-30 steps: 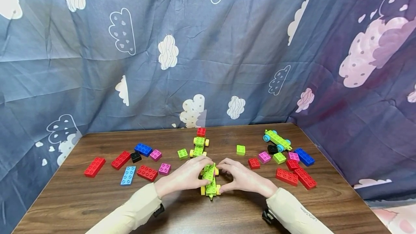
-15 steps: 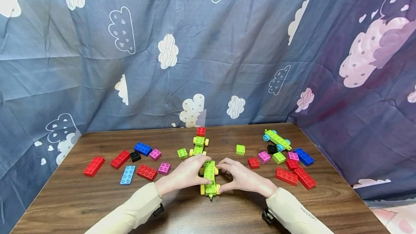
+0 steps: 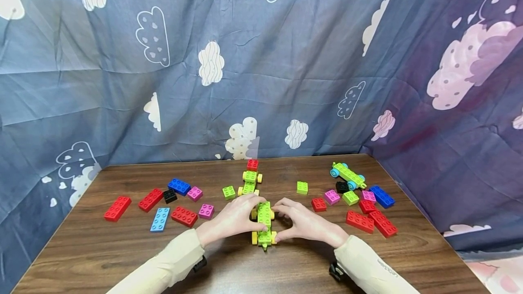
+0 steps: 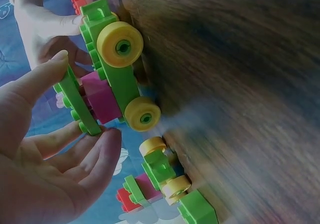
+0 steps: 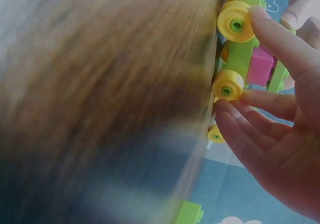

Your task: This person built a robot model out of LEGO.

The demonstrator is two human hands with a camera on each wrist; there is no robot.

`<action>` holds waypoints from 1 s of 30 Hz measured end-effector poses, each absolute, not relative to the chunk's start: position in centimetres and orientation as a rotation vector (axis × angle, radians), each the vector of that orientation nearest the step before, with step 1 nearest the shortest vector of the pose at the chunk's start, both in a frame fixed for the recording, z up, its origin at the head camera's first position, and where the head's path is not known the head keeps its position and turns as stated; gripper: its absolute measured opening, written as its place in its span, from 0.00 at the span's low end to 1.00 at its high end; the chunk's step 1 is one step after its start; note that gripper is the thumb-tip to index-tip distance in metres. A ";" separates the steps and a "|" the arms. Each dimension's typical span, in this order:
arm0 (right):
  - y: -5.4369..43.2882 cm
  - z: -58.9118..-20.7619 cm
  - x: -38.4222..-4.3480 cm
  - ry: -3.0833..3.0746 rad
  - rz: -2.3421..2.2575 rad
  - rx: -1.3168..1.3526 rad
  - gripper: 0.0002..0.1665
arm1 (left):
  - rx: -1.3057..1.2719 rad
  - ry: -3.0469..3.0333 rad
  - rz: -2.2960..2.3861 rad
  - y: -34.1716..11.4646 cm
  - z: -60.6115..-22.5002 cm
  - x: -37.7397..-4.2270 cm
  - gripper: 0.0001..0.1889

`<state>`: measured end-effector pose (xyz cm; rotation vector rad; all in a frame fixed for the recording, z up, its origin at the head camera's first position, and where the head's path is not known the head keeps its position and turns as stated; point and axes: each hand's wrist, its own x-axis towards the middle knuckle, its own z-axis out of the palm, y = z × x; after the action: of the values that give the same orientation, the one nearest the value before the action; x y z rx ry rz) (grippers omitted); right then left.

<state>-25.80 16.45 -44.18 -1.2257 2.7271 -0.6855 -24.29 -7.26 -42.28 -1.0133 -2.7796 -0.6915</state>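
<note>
Toy car (image 3: 265, 240) part-built, on the tabletop (image 3: 229, 271) between the person's two hands, near the middle. Assembled portion: a green base on yellow wheels (image 5: 236, 21), with a pink brick (image 4: 102, 99) seated on it. In hand: a flat green plate (image 4: 82, 106), pinched over the pink brick by the fingers of the left hand (image 3: 230, 221); a narrow gap between the two suggests to me that it is not fully pressed down. The fingers of the right hand (image 3: 306, 223) grasp the car lengthwise by its wheels. Just beyond, a second car (image 3: 249, 188) bears a similar stack topped by a red brick (image 3: 253, 165); the nearer car has none. Outlying: a third car (image 3: 349, 176), merely a green base on blue wheels, and loose bricks on both sides, unattached.
</note>
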 end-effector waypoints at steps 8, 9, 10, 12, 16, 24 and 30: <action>16.4 -44.2 -25.8 2.715 -0.693 -1.211 0.40 | -0.998 -2.795 -0.700 -7.4 -42.3 -24.5 0.34; 16.4 -44.2 -25.8 2.716 -0.691 -1.209 0.40 | -0.997 -2.795 -0.699 -7.4 -42.3 -24.5 0.34; 16.4 -44.2 -25.8 2.717 -0.689 -1.210 0.40 | -0.994 -2.796 -0.698 -7.3 -42.3 -24.5 0.34; 16.4 -44.2 -25.9 2.716 -0.690 -1.209 0.40 | -0.988 -2.797 -0.697 -7.3 -42.3 -24.5 0.34; 16.4 -44.2 -25.8 2.715 -0.688 -1.199 0.41 | -0.972 -2.801 -0.680 -7.1 -42.3 -24.6 0.34; 16.4 -44.3 -25.9 2.711 -0.700 -1.197 0.41 | -0.958 -2.797 -0.662 -6.9 -42.1 -24.5 0.34; 16.4 -44.4 -25.9 2.716 -0.694 -1.188 0.41 | -0.981 -2.781 -0.657 -6.8 -41.9 -24.6 0.34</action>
<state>-25.94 16.45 -44.39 -1.1876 2.7165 -0.6942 -24.63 -6.76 -41.90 -0.9808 -2.7806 -0.6573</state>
